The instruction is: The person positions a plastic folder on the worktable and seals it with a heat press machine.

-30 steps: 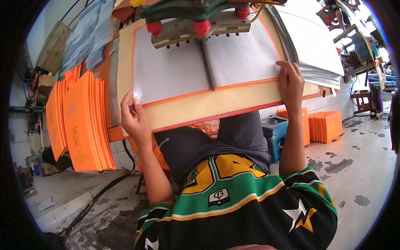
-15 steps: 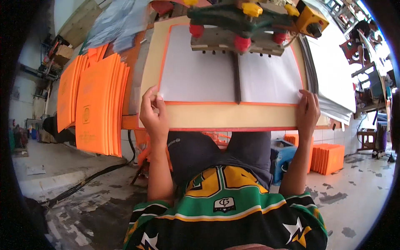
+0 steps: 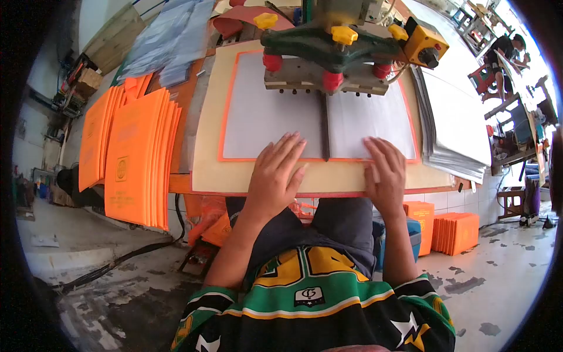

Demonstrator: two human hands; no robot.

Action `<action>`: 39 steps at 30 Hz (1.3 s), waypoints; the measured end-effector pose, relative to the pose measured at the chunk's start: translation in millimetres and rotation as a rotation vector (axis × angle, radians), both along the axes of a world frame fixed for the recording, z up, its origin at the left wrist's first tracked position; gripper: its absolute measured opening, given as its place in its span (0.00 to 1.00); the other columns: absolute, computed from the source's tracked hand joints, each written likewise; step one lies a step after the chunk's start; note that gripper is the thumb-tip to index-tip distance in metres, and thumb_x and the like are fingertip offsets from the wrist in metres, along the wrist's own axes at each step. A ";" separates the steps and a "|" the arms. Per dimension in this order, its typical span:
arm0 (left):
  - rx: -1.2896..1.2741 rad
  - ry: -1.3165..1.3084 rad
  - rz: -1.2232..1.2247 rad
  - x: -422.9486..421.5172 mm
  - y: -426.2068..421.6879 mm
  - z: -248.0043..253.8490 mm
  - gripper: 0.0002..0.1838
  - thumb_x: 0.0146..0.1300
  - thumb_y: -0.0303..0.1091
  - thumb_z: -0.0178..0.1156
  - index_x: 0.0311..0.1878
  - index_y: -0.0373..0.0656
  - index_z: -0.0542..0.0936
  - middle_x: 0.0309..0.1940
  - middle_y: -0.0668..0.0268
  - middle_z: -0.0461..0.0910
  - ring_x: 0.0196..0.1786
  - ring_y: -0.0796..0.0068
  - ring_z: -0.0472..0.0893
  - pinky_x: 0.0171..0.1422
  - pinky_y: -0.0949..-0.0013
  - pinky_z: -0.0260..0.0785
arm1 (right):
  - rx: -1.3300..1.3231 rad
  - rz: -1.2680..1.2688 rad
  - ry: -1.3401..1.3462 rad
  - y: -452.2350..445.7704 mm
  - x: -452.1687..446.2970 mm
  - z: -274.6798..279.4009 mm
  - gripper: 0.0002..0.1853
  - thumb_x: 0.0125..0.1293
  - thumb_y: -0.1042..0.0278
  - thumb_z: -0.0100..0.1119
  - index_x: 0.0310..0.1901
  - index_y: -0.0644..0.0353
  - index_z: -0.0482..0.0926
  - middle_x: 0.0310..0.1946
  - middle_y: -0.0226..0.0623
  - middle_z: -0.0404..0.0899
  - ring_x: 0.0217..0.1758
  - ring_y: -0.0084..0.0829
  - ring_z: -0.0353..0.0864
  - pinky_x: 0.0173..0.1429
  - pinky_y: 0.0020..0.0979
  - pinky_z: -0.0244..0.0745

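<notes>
An open orange folder cover [image 3: 234, 154] lies flat on a cream board [image 3: 226, 182], lined with greyish-white sheets that leave an orange border showing. A dark strip [image 3: 325, 132] runs down its middle. My left hand [image 3: 275, 173] rests palm down over the near edge, left of the strip, fingers stretched out. On the other side, my right hand [image 3: 387, 173] lies on the near edge with its fingers extended and nothing gripped. Over the far part of the cover hangs a machine head [image 3: 331, 53] with yellow knobs and red feet, hiding what is beneath.
Stacked orange folders [image 3: 138, 164] stand at the table's left, beside clear plastic sheets [image 3: 170, 35]. White sheets [image 3: 454, 120] are piled at the right. A yellow control box [image 3: 425, 44] sits beside the machine head. More orange folders [image 3: 454, 233] are on the floor. Another person [image 3: 504, 58] sits far right.
Both hands have moved inward from the cover's near corners, where the fingers were curled at the edges. They now lie flatter along its near edge. The camera view has shifted slightly.
</notes>
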State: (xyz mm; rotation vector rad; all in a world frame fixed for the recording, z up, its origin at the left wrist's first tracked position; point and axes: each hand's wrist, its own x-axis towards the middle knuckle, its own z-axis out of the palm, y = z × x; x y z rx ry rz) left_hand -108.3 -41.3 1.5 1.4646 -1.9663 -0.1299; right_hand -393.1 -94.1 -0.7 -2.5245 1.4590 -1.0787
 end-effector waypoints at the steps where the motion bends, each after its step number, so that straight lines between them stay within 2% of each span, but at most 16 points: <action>1: 0.083 -0.073 -0.022 -2.5 0.7 -5.3 0.26 0.83 0.42 0.60 0.78 0.42 0.80 0.81 0.53 0.77 0.86 0.51 0.71 0.90 0.42 0.59 | 0.003 0.047 0.084 0.4 5.5 0.8 0.22 0.75 0.69 0.65 0.70 0.53 0.86 0.70 0.42 0.85 0.77 0.47 0.81 0.82 0.52 0.70; 2: 0.141 -0.096 -0.008 -2.9 1.7 -10.0 0.29 0.85 0.49 0.57 0.81 0.46 0.78 0.85 0.57 0.73 0.89 0.53 0.67 0.92 0.38 0.53 | 0.018 0.041 0.084 -1.4 2.0 -0.7 0.22 0.75 0.69 0.65 0.70 0.53 0.86 0.70 0.42 0.85 0.77 0.47 0.81 0.82 0.52 0.70; 4: 0.168 -0.140 0.032 -1.0 7.4 -6.1 0.29 0.85 0.50 0.58 0.82 0.49 0.78 0.85 0.58 0.73 0.89 0.53 0.67 0.92 0.38 0.53 | 0.096 0.027 0.118 -4.6 -7.3 -5.1 0.22 0.78 0.63 0.64 0.71 0.53 0.86 0.76 0.38 0.83 0.83 0.43 0.76 0.88 0.52 0.65; 6: 0.193 -0.179 0.116 4.6 11.9 -7.0 0.30 0.84 0.51 0.59 0.84 0.55 0.77 0.86 0.62 0.73 0.89 0.55 0.68 0.92 0.36 0.51 | 0.115 0.008 0.112 -3.4 -8.0 -4.5 0.22 0.79 0.62 0.64 0.71 0.53 0.86 0.76 0.37 0.83 0.84 0.43 0.76 0.88 0.52 0.64; 9: 0.129 -0.191 0.208 20.1 18.4 -10.9 0.30 0.84 0.53 0.59 0.81 0.51 0.80 0.83 0.62 0.77 0.87 0.57 0.71 0.91 0.38 0.55 | 0.131 -0.020 0.104 -1.0 -10.9 -0.9 0.22 0.80 0.59 0.65 0.71 0.54 0.86 0.77 0.37 0.83 0.84 0.43 0.76 0.89 0.53 0.62; 11: 0.135 -0.220 0.238 37.9 23.3 -15.1 0.30 0.85 0.53 0.58 0.83 0.52 0.78 0.83 0.64 0.76 0.87 0.59 0.70 0.92 0.36 0.52 | 0.142 -0.033 0.100 0.9 -13.7 -1.5 0.22 0.81 0.58 0.65 0.71 0.55 0.86 0.77 0.38 0.83 0.85 0.43 0.75 0.89 0.53 0.62; 14: 0.177 -0.236 0.355 59.5 32.6 -13.2 0.29 0.87 0.51 0.57 0.84 0.54 0.77 0.85 0.65 0.75 0.89 0.59 0.68 0.95 0.34 0.42 | 0.126 -0.124 0.127 1.9 -31.6 -5.5 0.23 0.81 0.57 0.65 0.72 0.55 0.86 0.76 0.38 0.83 0.86 0.42 0.74 0.91 0.53 0.60; 19: 0.152 -0.241 0.418 86.2 43.4 -19.2 0.27 0.87 0.46 0.56 0.84 0.54 0.77 0.84 0.68 0.76 0.89 0.60 0.69 0.95 0.33 0.41 | 0.106 -0.193 0.135 7.2 -60.5 -15.1 0.23 0.82 0.57 0.64 0.72 0.55 0.86 0.76 0.38 0.84 0.85 0.42 0.75 0.91 0.54 0.60; 21: 0.073 -0.200 0.447 93.8 43.6 -25.8 0.24 0.87 0.48 0.58 0.79 0.55 0.83 0.79 0.68 0.82 0.86 0.58 0.74 0.92 0.28 0.44 | 0.094 -0.233 0.099 8.9 -69.7 -18.6 0.22 0.83 0.58 0.63 0.71 0.55 0.86 0.76 0.39 0.84 0.85 0.42 0.76 0.90 0.54 0.62; 26: 0.029 -0.131 0.471 98.5 46.0 -28.3 0.22 0.86 0.46 0.59 0.75 0.52 0.87 0.76 0.64 0.85 0.85 0.55 0.74 0.92 0.30 0.48 | 0.039 -0.228 0.093 8.4 -78.5 -23.6 0.20 0.84 0.65 0.57 0.70 0.57 0.88 0.74 0.41 0.85 0.83 0.44 0.78 0.89 0.52 0.65; 29: 0.016 -0.114 0.481 97.3 44.9 -27.9 0.21 0.86 0.45 0.60 0.73 0.52 0.88 0.76 0.62 0.84 0.86 0.53 0.73 0.92 0.30 0.49 | 0.001 -0.225 0.069 7.9 -78.8 -27.7 0.20 0.84 0.66 0.56 0.69 0.59 0.88 0.74 0.43 0.85 0.83 0.44 0.78 0.89 0.53 0.64; 34: -0.033 -0.180 0.540 97.4 45.5 -30.5 0.20 0.85 0.44 0.61 0.73 0.52 0.89 0.79 0.60 0.82 0.87 0.50 0.71 0.92 0.30 0.48 | -0.127 -0.275 0.110 8.8 -88.1 -44.4 0.25 0.88 0.60 0.44 0.70 0.61 0.87 0.74 0.43 0.85 0.85 0.54 0.75 0.89 0.56 0.62; 37: -0.056 -0.195 0.555 101.7 46.3 -31.9 0.20 0.86 0.43 0.60 0.73 0.53 0.89 0.80 0.59 0.80 0.88 0.47 0.70 0.92 0.30 0.47 | -0.152 -0.306 0.146 11.4 -90.6 -48.5 0.27 0.89 0.58 0.41 0.70 0.60 0.87 0.74 0.43 0.85 0.85 0.53 0.74 0.88 0.58 0.62; 39: -0.039 -0.176 0.529 102.2 46.7 -32.1 0.21 0.87 0.41 0.56 0.73 0.49 0.88 0.81 0.57 0.79 0.88 0.47 0.70 0.93 0.31 0.45 | -0.160 -0.316 0.164 10.7 -91.2 -51.2 0.29 0.89 0.55 0.38 0.70 0.59 0.88 0.74 0.45 0.85 0.85 0.55 0.75 0.88 0.58 0.62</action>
